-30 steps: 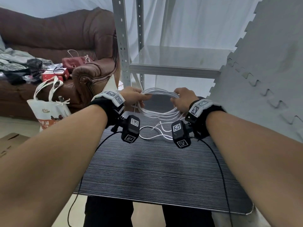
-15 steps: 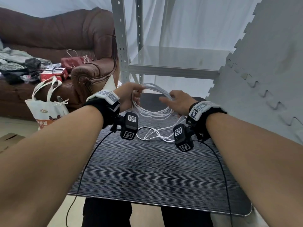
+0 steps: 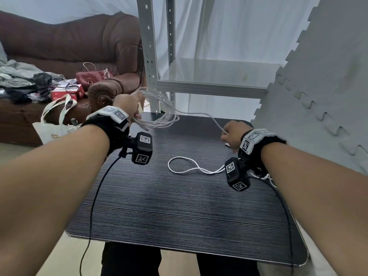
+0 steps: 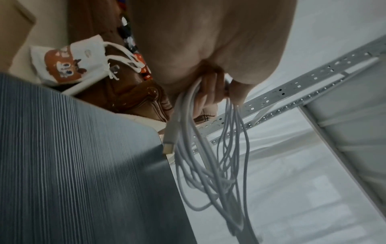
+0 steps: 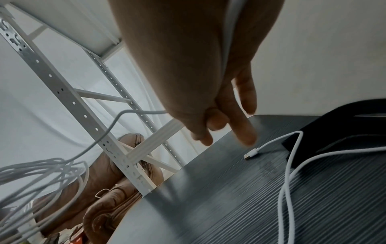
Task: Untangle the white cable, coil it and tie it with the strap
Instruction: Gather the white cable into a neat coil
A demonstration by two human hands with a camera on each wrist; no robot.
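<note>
My left hand (image 3: pixel 129 104) grips a bundle of loops of the white cable (image 3: pixel 159 118), raised above the table's far left corner. In the left wrist view the fingers (image 4: pixel 213 89) curl round the loops (image 4: pixel 219 165), and one plug (image 4: pixel 169 145) hangs beside them. A single strand (image 3: pixel 199 114) runs from the bundle to my right hand (image 3: pixel 233 134), low over the table's right side. There thumb and forefinger (image 5: pixel 215 123) pinch the strand (image 5: pixel 117 120), with the other fingers straight. The slack cable (image 3: pixel 183 170) lies in a loop on the table, its USB plug (image 5: pixel 251 153) just below my right fingertips. I see no strap that I can name.
The dark ribbed table (image 3: pixel 179 216) is in front of me. A grey metal shelf rack (image 3: pixel 151 56) stands behind it, and grey foam mats (image 3: pixel 318 86) are on the right. A brown sofa (image 3: pixel 79 46) and a tote bag (image 3: pixel 57 124) are left. A black shape (image 5: pixel 334 132) lies at the table's right corner.
My hands have drawn apart. The left lifted the loops up and to the left. The right let go of the coil and moved right and down, drawing one strand out.
</note>
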